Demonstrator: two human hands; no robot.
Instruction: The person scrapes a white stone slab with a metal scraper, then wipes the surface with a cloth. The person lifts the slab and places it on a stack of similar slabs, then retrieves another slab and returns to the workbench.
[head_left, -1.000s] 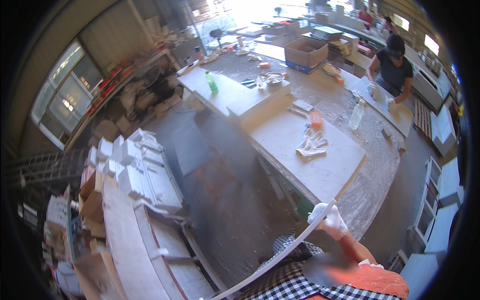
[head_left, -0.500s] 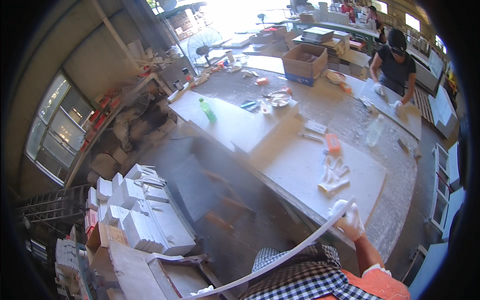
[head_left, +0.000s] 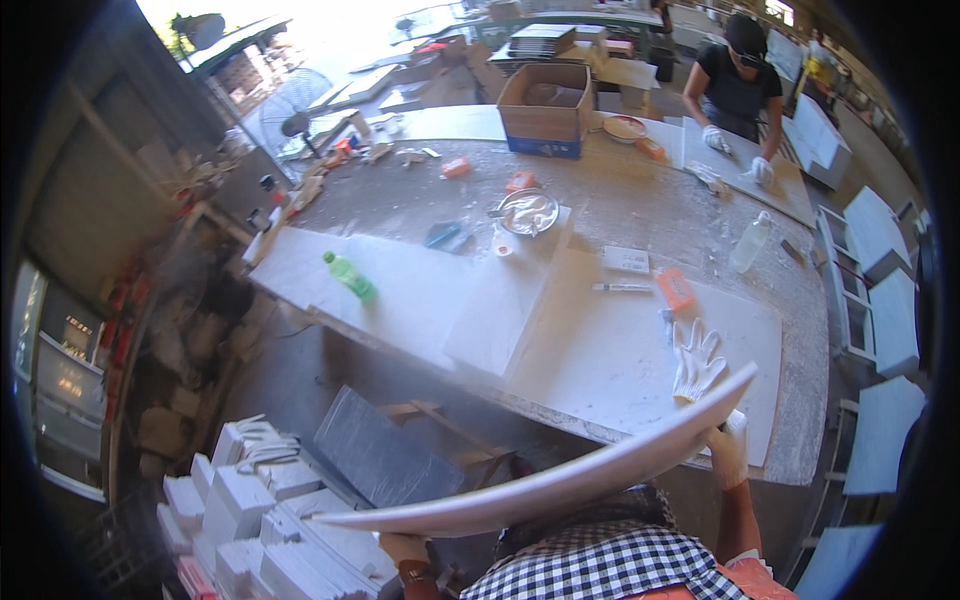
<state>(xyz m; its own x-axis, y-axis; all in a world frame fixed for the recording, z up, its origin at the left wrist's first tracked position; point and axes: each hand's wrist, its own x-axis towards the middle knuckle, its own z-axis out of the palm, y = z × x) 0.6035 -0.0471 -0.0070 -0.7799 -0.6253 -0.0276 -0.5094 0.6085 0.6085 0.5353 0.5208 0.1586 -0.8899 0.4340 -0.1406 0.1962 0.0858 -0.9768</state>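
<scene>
A long white panel (head_left: pixel 560 483) crosses in front of my body, tilted, its face partly showing and its edges bent by the lens. My right hand (head_left: pixel 731 450), in a white glove, grips the panel's right end; the panel covers most of its fingers. Under the left part of the panel is my left hand (head_left: pixel 404 547), closed at its lower edge with the fingertips hidden. Just beyond the right end, an empty white work glove (head_left: pixel 697 362) lies on a flat white board (head_left: pixel 600 340) on the worktable.
The dusty worktable (head_left: pixel 400 190) carries a green bottle (head_left: pixel 349 276), a metal bowl (head_left: pixel 528 212), an orange box (head_left: pixel 675 290), a clear bottle (head_left: pixel 750 243) and a cardboard box (head_left: pixel 543 110). A co-worker (head_left: pixel 738 90) works across it. Stacked white blocks (head_left: pixel 240 500) stand at lower left.
The panel has swung from nearly edge-on to showing more of its face. My left hand and wrist have come further into view. The whole view has turned, shifting the table leftward.
</scene>
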